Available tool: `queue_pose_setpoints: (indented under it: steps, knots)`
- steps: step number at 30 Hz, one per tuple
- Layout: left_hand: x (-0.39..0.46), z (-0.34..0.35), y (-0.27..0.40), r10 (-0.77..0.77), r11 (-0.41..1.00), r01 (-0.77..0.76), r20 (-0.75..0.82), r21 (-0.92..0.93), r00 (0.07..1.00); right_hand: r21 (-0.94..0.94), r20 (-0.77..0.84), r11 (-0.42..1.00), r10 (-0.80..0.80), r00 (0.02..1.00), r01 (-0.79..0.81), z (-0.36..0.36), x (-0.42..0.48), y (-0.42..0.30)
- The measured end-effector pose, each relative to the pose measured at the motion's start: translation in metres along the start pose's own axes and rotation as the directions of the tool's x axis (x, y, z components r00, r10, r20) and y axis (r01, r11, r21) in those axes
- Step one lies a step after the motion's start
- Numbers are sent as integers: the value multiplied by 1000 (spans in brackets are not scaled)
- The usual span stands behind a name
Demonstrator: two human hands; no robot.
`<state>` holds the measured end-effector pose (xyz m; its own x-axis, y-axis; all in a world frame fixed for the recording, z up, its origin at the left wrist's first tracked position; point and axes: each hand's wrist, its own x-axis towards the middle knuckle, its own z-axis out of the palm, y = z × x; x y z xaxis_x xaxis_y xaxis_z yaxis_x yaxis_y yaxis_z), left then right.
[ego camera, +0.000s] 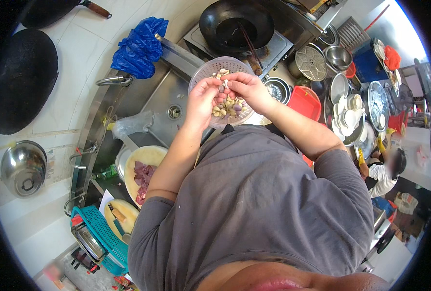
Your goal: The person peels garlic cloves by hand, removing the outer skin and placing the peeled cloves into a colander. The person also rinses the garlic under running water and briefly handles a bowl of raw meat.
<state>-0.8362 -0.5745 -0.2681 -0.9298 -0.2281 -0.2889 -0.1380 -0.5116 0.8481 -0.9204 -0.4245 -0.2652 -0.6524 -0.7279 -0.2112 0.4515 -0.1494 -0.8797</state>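
Note:
A plastic colander [200, 72] stands before me with many garlic cloves [232, 106] in it, some with purplish skin. Over it my two hands meet, fingertips close together. My left hand [206, 96] pinches a small purplish garlic clove [221, 88] between thumb and fingers. My right hand [246, 87] holds a whitish bit of garlic [226, 83] between thumb and forefinger, right beside that clove. Whether the two pieces are still joined I cannot tell.
Beyond the colander a black wok [237, 27] sits on a stove, chopsticks across its rim. A steel sink [157, 105] lies to the left, near a round board [132, 163] with cut meat. Stacked dishes [346, 116] and a red basin [304, 103] are at right. Farther off, a person in yellow gloves [361, 156] crouches.

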Motion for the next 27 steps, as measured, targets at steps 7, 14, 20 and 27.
queue_pose_setpoints:
  steps: [7, 14, 20, 27]
  knots:
    - [-5, 3, -5, 139, 951, -119, -50, 287, 989, -594, 13, 779, -240, 971, 200, 3, 0, 3]
    - [-1, -7, -31, 334, 908, -300, -75, 292, 939, -251, 101, 961, -92, 991, 114, 0, 3, 9]
    - [3, -10, -38, 419, 863, -350, -131, 365, 898, -113, 67, 988, -93, 993, 100, 4, 10, 28]
    - [0, -10, -29, 453, 667, -321, -24, 673, 891, -202, 34, 978, -46, 998, 52, 1, 11, 19]
